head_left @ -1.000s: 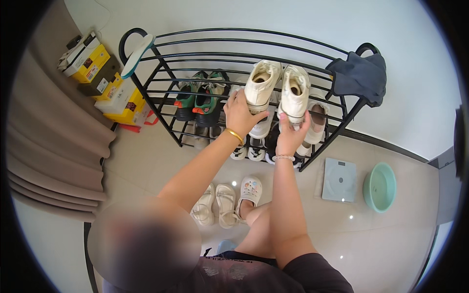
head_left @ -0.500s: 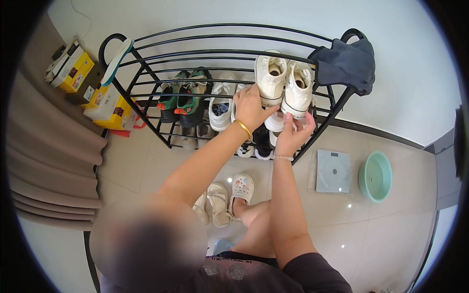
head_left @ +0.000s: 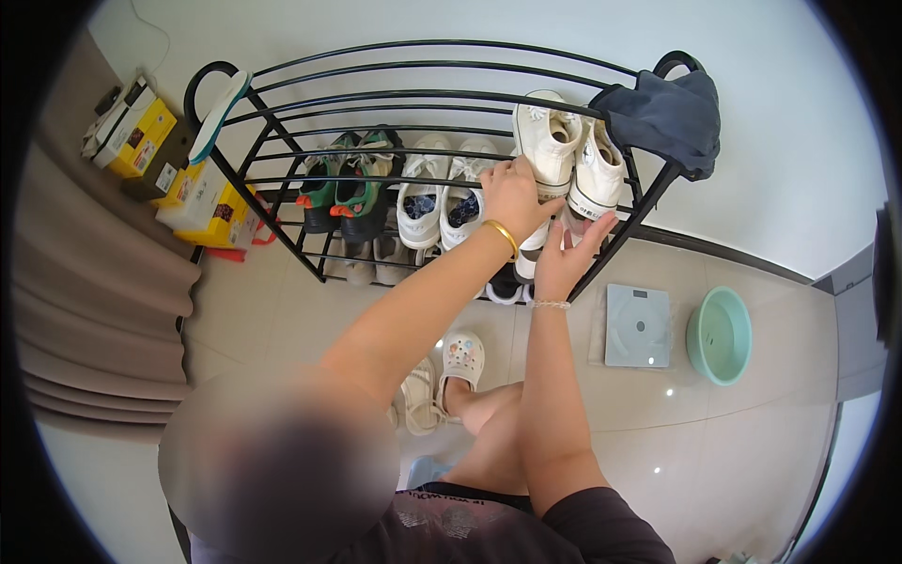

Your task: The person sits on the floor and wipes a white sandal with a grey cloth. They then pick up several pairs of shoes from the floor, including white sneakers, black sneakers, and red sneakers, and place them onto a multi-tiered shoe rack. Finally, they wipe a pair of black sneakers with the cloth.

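Observation:
A pair of white high-top sneakers stands heel toward me on the upper part of the black shoe rack (head_left: pixel 404 96), at its right end. My left hand (head_left: pixel 515 199), with a gold bangle at the wrist, grips the left sneaker (head_left: pixel 545 141); its fingers lie along the shoe's left side, and its thumb reaches toward the heel. My right hand (head_left: pixel 573 258) holds the right sneaker (head_left: pixel 598 174) low at the heel, thumb and fingers apart. How far the fingers wrap under the soles is hidden.
Left of the sneakers are white low shoes (head_left: pixel 420 211) and green-black sneakers (head_left: pixel 365 193). A dark cloth (head_left: pixel 662 122) drapes the rack's right end; a slipper (head_left: pixel 219 115) hangs on the left. Yellow boxes (head_left: pixel 150 141), a scale (head_left: pixel 639 329) and a green basin (head_left: pixel 721 334) stand around.
Both hands and the white high-top sneakers have moved to the right along the rack. More of the white low shoes shows beside my left hand.

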A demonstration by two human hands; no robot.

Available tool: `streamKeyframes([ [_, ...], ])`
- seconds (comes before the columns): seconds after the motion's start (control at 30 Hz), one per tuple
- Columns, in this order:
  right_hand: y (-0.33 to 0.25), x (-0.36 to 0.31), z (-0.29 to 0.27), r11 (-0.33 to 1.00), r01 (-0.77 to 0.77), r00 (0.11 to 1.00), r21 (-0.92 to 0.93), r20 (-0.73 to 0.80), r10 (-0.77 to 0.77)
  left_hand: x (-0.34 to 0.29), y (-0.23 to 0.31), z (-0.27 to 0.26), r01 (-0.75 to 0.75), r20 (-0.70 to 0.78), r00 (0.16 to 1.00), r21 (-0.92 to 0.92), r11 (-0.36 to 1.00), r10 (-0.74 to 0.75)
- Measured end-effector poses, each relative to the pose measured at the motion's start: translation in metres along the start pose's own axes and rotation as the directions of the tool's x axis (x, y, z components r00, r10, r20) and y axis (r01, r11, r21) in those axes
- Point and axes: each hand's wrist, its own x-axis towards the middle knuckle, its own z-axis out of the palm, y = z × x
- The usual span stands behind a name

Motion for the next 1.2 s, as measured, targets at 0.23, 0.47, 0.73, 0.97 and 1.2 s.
streamKeyframes([
  [0.23,0.003,0.01,-0.011,0.988,-0.157,0.952,0.008,0.267,0.149,0.008,0.006,0.005,0.014,-0.008,1.0,0.065,0.998,-0.013],
  [0.47,0.003,-0.011,0.015,0.981,-0.186,0.982,0.052,0.029,0.185,-0.056,-0.036,-0.052,-0.038,0.048,0.997,-0.251,0.967,0.052],
  [0.73,-0.091,-0.169,0.121,0.905,-0.363,0.678,0.222,0.729,0.093,-0.308,-0.098,-0.309,0.463,-0.251,0.857,-0.011,0.886,-0.451],
  [0.97,-0.187,-0.435,0.09,0.88,-0.399,-0.363,0.257,0.837,-0.409,-0.551,0.048,-0.423,0.876,-0.804,0.288,0.002,0.482,-0.52],
  [1.2,-0.284,-0.529,-0.024,0.835,-0.373,-0.771,0.404,0.365,-0.521,-0.779,0.186,-0.258,0.796,-0.656,-0.593,-0.565,-0.218,-0.467],
])
